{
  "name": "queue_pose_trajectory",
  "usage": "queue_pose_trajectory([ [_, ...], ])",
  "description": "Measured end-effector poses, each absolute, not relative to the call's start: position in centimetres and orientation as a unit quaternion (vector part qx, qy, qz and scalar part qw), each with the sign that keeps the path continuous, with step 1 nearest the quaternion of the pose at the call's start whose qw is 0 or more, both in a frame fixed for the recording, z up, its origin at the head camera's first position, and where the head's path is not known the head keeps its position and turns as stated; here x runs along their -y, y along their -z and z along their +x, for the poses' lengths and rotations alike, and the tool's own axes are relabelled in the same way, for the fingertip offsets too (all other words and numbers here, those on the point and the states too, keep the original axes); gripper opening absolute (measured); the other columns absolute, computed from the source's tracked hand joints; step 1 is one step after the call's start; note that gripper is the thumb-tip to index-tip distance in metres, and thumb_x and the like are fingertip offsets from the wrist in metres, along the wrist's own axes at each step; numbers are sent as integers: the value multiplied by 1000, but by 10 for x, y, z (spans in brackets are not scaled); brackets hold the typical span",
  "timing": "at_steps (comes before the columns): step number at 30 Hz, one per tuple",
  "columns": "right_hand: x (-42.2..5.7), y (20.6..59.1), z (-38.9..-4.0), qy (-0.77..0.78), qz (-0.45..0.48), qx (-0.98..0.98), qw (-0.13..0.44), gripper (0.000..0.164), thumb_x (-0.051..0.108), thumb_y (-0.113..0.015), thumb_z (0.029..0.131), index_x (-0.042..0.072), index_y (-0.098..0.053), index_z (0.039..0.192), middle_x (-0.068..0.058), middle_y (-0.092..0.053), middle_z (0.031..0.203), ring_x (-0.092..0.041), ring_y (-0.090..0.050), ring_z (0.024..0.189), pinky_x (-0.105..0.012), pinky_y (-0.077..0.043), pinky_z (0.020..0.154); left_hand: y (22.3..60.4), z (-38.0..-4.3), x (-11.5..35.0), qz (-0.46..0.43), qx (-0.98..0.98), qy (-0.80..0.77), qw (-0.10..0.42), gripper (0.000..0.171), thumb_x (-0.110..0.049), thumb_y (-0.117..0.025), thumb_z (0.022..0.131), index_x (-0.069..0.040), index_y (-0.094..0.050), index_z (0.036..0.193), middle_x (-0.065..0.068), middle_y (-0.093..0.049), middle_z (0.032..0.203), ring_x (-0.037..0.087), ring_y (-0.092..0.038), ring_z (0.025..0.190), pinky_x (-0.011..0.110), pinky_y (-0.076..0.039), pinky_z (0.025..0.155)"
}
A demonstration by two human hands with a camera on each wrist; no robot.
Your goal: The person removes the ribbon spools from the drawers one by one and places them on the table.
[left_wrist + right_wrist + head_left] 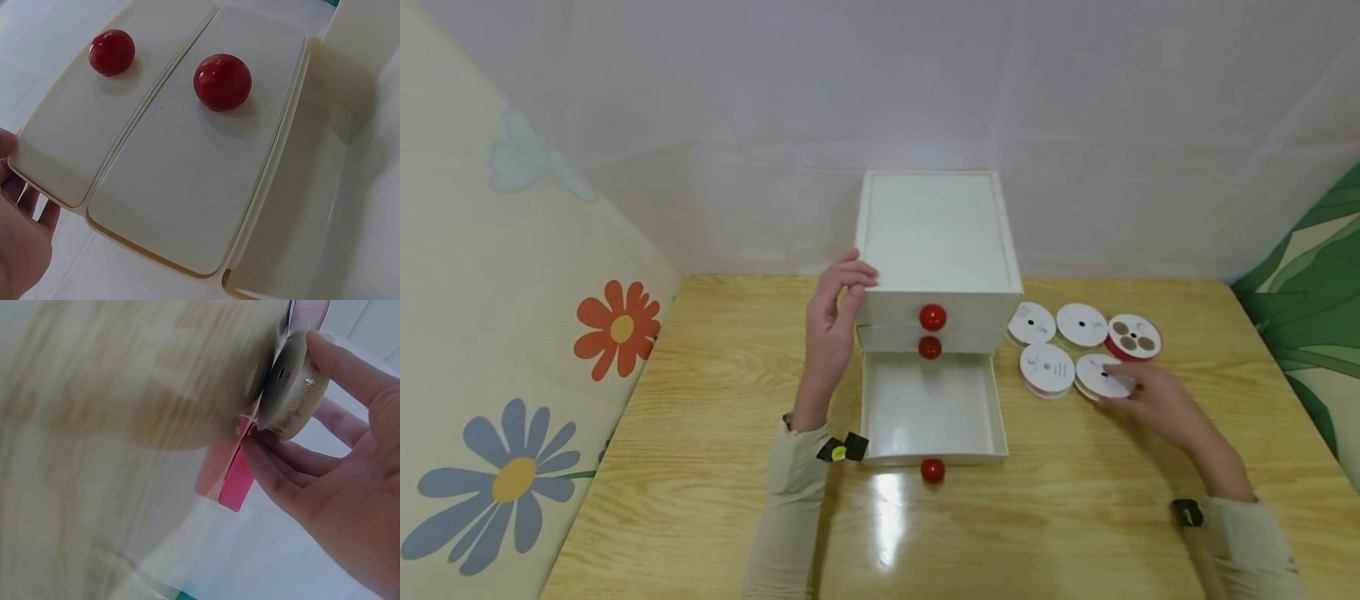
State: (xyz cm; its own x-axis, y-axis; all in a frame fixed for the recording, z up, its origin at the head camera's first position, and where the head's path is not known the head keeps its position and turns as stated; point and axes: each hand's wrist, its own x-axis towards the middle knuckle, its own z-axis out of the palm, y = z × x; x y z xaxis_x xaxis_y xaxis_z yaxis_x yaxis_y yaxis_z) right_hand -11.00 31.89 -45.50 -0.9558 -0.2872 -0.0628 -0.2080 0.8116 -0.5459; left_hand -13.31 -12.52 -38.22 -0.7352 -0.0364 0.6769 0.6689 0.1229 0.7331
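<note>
A white drawer unit (936, 233) with red knobs stands on the table, its bottom drawer (928, 408) pulled out and bare inside. My left hand (835, 321) rests against the unit's upper left front corner, its fingers on the top edge; the left wrist view shows the two closed drawer fronts (181, 150) beside it. To the right, my right hand (1168, 408) pinches a white-faced ribbon spool (1097, 377) between thumb and fingers. Cream ribbon with a small raised pattern (303, 403) shows round that spool's edge. Whether the spool still touches the table is unclear.
Other ribbon spools lie close by: one (1047, 369) left of the held one, two (1081, 325) behind, and a red-edged one (1133, 337) at the far right. A white cloth backdrop (850, 100) hangs behind the wooden table (715, 467). Flower-printed panels (512, 333) flank it.
</note>
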Motion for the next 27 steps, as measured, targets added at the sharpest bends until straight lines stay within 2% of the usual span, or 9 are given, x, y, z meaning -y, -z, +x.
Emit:
queue_pose_trajectory([
  [4, -316, 453, -112, 258, -118, -954, 97, 61, 25, -84, 87, -13, -62, 129, -36, -63, 127, -52, -61, 111, -68, -52, 90, 381, -133, 126, -227, 693, 622, 285, 18, 4, -46, 104, 12, -62, 103, 28, -62, 116, 32, -45, 141, 44, -27, 125],
  [7, -313, 451, -113, 244, -113, -957, 106, 62, 27, -84, 88, -13, -62, 129, -35, -64, 124, -41, -65, 98, -63, -54, 86, 381, -133, 126, -227, 693, 622, 284, 19, 3, -46, 105, 12, -62, 103, 28, -62, 116, 32, -45, 141, 44, -28, 125],
  [11, -311, 450, -114, 230, -114, -961, 106, 60, 24, -84, 87, -15, -63, 128, -33, -67, 119, -25, -56, 79, -48, -54, 74, 381, -133, 126, -227, 694, 622, 282, 20, 0, -46, 105, 12, -62, 103, 28, -63, 116, 31, -46, 141, 44, -27, 125],
  [12, -311, 450, -114, 229, -116, -961, 104, 59, 23, -84, 87, -15, -63, 127, -31, -69, 112, -23, -54, 76, -44, -53, 71, 381, -133, 126, -227, 695, 622, 282, 20, 0, -46, 105, 12, -62, 103, 28, -63, 116, 31, -45, 141, 44, -27, 125],
  [16, -312, 452, -115, 227, -128, -961, 94, 56, 20, -83, 87, -16, -63, 126, -29, -70, 108, -20, -49, 72, -36, -46, 65, 381, -133, 125, -227, 697, 620, 280, 21, -1, -46, 105, 12, -62, 103, 28, -63, 117, 30, -45, 141, 44, -27, 125],
  [19, -312, 453, -115, 222, -132, -962, 90, 57, 21, -83, 88, -16, -63, 127, -31, -69, 111, -22, -52, 74, -43, -52, 69, 381, -133, 126, -225, 695, 622, 282, 19, 2, -46, 105, 12, -63, 103, 28, -63, 116, 30, -46, 140, 44, -28, 125],
  [23, -307, 452, -111, 209, -134, -965, 80, 53, 20, -79, 92, -16, -62, 127, -35, -66, 115, -43, -65, 92, -62, -56, 84, 383, -134, 126, -224, 694, 623, 282, 18, 4, -47, 104, 11, -64, 103, 28, -63, 115, 31, -46, 140, 43, -28, 125],
  [25, -304, 451, -108, 202, -138, -968, 56, 49, 17, -76, 93, -17, -61, 125, -38, -64, 116, -54, -62, 104, -67, -53, 88, 383, -134, 126, -225, 695, 622, 282, 18, 4, -47, 104, 12, -64, 103, 28, -63, 115, 32, -46, 140, 43, -29, 124],
  [27, -298, 449, -104, 201, -143, -969, 19, 45, 14, -75, 94, -17, -62, 123, -39, -63, 118, -58, -59, 110, -70, -51, 90, 383, -134, 127, -227, 696, 620, 283, 18, 4, -47, 104, 12, -63, 103, 28, -63, 115, 32, -46, 140, 43, -29, 124],
])
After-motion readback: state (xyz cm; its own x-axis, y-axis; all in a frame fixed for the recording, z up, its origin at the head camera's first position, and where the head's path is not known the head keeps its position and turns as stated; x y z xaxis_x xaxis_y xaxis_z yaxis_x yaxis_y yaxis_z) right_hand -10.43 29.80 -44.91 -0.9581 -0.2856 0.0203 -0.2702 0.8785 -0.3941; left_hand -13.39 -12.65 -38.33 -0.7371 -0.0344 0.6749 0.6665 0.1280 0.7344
